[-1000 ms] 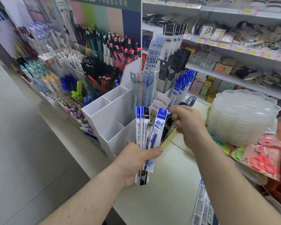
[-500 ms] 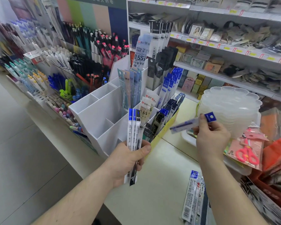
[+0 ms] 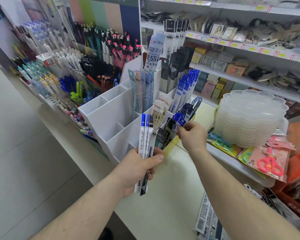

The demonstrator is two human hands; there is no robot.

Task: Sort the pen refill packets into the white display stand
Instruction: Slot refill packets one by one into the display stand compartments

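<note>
Packets point(image 3: 146, 135) stand fanned in the left hand point(image 3: 137, 168), its thumb pressed across their front and its fingers curled behind them; their blue tops point up and their lower ends stick out below the palm. The right hand point(image 3: 191, 134) pinches the blue top of one packet point(image 3: 181, 122) between thumb and forefinger, just at the front right compartments of the stand point(image 3: 111, 118). That packet's lower part is hidden among others already standing there, so whether it rests in a compartment cannot be told. The stand sits on a pale counter point(image 3: 171, 187), stepped upward toward the back; its left compartments hold nothing visible, its middle and right ones hold blue, white and black packets. More packets point(image 3: 205, 217) lie flat on the counter near the right forearm. Right of the stand is a stack of clear trays point(image 3: 249, 118), with packaged scissors point(image 3: 268, 163) in front of it. Pens point(image 3: 97, 58) fill the racks behind the stand.
</note>
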